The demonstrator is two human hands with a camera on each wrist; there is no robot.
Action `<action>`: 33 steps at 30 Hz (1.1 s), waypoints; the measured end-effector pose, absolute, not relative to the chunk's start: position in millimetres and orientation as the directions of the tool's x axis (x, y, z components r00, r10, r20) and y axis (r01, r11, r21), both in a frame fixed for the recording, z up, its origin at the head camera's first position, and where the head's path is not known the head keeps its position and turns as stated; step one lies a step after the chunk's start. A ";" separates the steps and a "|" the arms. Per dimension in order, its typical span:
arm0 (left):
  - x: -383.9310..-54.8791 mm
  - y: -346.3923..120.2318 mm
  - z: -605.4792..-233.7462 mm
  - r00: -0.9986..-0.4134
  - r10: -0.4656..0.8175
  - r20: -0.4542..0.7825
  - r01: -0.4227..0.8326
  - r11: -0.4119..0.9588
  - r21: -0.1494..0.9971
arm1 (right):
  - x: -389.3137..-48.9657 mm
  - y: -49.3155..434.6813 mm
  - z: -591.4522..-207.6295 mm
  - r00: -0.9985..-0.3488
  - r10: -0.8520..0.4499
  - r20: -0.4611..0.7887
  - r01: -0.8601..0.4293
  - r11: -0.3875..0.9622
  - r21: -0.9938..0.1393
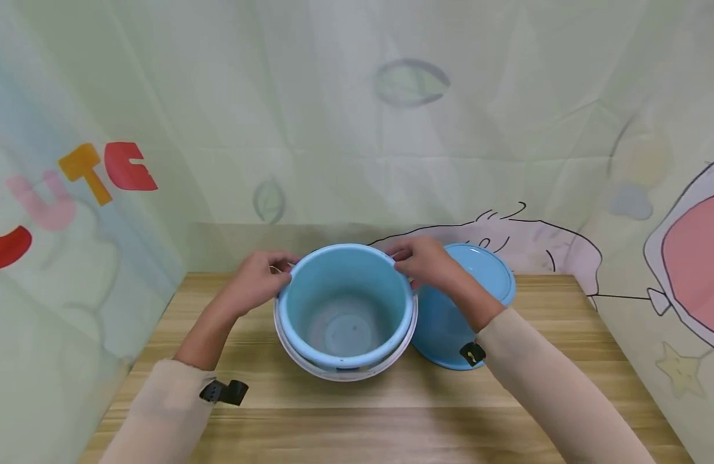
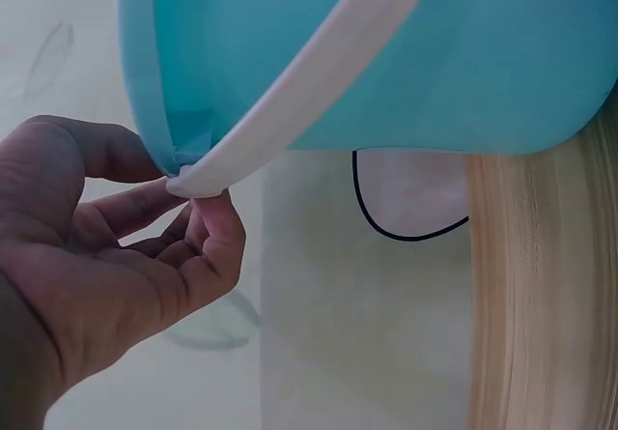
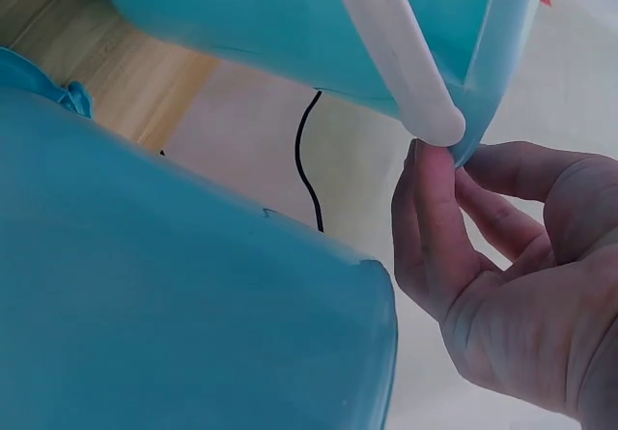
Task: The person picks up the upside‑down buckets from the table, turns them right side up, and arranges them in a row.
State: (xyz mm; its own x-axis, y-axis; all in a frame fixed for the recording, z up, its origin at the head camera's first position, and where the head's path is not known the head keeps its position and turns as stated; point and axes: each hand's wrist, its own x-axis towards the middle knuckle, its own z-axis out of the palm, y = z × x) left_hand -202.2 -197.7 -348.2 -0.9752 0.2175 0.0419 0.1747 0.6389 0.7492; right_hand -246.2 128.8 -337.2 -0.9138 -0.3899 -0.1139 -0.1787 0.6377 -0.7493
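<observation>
A light blue bucket (image 1: 348, 328) stands upright on the table, its mouth facing me and nothing inside it. Its white handle (image 2: 319, 72) hangs down round the near side. At the left of the rim, my left hand (image 1: 258, 282) pinches the edge where the handle joins, thumb and fingers on either side. Opposite it, my right hand (image 1: 429, 264) grips the rim by the other handle joint (image 3: 439, 126). Just under my right forearm is a second blue bucket (image 1: 444, 322), upside down, its base turned up; the forearm hides part of it.
The wooden table (image 1: 334, 432) ends at a printed curtain (image 1: 322, 129) close behind the buckets. Curtain walls also flank the table on both sides. A dark clip (image 1: 223, 391) sits on my left sleeve, with another (image 1: 472, 354) on the right.
</observation>
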 end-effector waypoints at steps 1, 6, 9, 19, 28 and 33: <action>-203.5 -197.8 -349.1 -0.976 0.214 0.040 0.171 0.643 0.747 | -247.1 128.0 -337.7 -0.914 -0.388 -0.120 -0.174 0.642 -0.747; -209.5 -197.3 -353.9 -0.980 0.199 0.028 0.154 0.655 0.740 | -250.9 125.7 -341.2 -0.909 -0.397 -0.127 -0.180 0.648 -0.740; -212.2 -196.8 -356.8 -0.980 0.196 0.027 0.152 0.663 0.733 | -252.6 124.7 -344.3 -0.910 -0.397 -0.120 -0.187 0.650 -0.737; -213.3 -191.9 -360.7 -0.983 0.165 0.086 0.178 0.696 0.695 | -253.3 120.4 -347.6 -0.924 -0.378 -0.055 -0.244 0.696 -0.675; -193.4 -184.8 -359.7 -0.987 0.110 0.116 0.159 0.702 0.694 | -231.6 129.4 -350.8 -0.906 -0.423 0.024 -0.324 0.654 -0.684; -181.7 -182.7 -360.7 -0.983 0.109 0.144 0.180 0.692 0.699 | -214.3 133.3 -355.6 -0.908 -0.413 0.072 -0.338 0.619 -0.709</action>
